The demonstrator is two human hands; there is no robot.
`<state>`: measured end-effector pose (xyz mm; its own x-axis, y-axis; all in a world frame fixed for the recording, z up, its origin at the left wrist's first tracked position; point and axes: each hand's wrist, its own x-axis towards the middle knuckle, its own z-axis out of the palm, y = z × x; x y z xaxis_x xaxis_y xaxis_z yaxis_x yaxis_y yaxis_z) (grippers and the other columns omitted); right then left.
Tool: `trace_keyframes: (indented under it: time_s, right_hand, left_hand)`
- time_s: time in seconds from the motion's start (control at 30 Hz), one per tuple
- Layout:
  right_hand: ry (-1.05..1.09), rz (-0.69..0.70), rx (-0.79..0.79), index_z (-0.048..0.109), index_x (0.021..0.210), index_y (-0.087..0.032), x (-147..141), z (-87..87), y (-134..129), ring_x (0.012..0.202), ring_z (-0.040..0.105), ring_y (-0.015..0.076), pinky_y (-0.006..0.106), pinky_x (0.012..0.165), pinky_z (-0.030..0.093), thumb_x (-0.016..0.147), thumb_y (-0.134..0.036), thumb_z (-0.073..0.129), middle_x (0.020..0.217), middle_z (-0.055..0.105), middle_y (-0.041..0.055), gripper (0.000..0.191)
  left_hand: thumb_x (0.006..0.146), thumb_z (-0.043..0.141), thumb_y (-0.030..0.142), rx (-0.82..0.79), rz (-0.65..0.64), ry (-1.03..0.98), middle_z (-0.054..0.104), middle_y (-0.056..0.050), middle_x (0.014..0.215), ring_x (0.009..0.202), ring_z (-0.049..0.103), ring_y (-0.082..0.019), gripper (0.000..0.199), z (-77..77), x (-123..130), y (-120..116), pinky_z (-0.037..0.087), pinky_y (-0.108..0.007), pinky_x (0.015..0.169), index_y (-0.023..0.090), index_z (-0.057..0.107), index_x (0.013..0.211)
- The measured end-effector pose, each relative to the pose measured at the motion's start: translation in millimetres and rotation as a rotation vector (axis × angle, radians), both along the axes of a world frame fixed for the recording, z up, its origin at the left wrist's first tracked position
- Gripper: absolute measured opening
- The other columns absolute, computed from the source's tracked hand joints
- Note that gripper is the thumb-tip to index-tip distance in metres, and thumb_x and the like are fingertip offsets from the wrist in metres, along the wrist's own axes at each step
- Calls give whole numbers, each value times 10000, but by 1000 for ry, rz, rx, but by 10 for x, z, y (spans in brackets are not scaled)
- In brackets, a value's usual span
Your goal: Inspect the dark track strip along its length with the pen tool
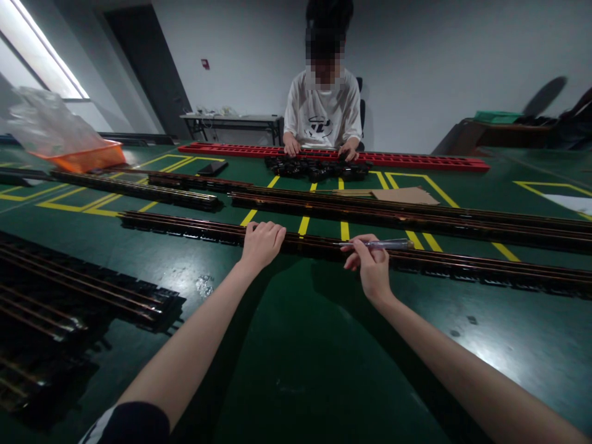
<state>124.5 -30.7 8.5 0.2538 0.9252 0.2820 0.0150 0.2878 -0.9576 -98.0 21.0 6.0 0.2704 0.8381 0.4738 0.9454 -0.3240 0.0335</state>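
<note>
A long black rail with copper-coloured strips (194, 227) lies crosswise on the green table in front of me. My left hand (263, 245) is closed over this rail, fingers curled across its far edge. My right hand (374, 271) grips a slim screwdriver with a clear handle (393, 245). Its thin shaft points left, and the tip is at or just above the rail, between my two hands; whether it touches, I cannot tell. The handle's end sticks out to the right, past my fingers.
More black rails (416, 216) lie beyond, and others are stacked at the left (92, 277). Across the table a person (324, 111) handles a pile of black parts (314, 168) by a long red rack (425, 161). An orange bin (87, 157), cardboard (407, 195) and yellow tape lines are there.
</note>
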Motion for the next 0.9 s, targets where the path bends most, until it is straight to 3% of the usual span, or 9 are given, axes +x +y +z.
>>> trace_keyframes:
  time_s: [0.23, 0.9]
  right_hand:
    - [-2, 9, 2, 531, 785, -194, 11, -31, 17, 402, 543, 78, 187, 377, 369, 811, -366, 555, 670, 668, -6, 176]
    - [-53, 32, 3, 546, 806, -187, 6, -10, -3, 414, 543, 83, 194, 387, 372, 813, -364, 560, 694, 677, 9, 178]
  left_hand:
    - [983, 247, 373, -9, -164, -8, 667, -84, 1117, 1021, 586, -230, 436, -53, 189, -67, 334, -403, 906, 162, 600, 1129]
    - [985, 224, 339, -58, -91, -39, 681, -78, 976, 877, 593, -207, 461, -4, 196, -20, 365, -371, 827, 162, 648, 1005]
